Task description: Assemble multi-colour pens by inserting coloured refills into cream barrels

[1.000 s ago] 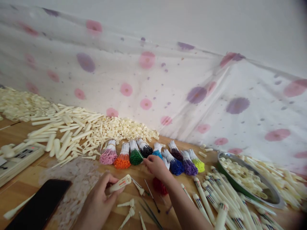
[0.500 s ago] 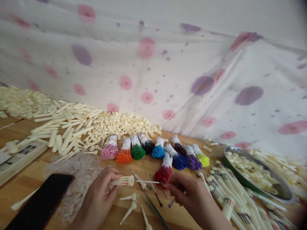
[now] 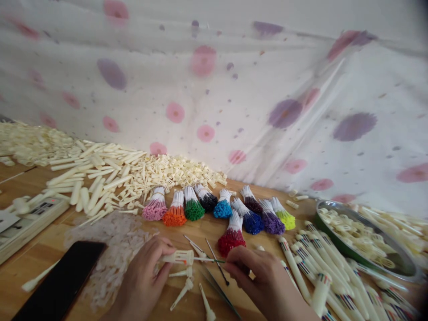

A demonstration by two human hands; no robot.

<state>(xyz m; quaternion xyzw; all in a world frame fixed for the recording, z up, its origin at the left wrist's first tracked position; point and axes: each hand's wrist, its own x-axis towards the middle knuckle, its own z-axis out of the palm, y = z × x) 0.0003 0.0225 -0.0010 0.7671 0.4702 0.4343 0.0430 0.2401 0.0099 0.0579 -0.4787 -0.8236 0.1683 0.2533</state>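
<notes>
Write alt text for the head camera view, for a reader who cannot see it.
At a wooden table, the left hand holds a cream pen core while the right hand pinches a thin refill against its end. Beyond them lie bundles of coloured refills, heaps of cream parts and, to the right, assembled pens.

1. No text, label, brand or number can be read anywhere in the view.
2. On the white device [image 3: 25,220] at the left edge, a dark panel with a small red mark is seen, but it is too small and blurred for anything on it to be made out.
</notes>
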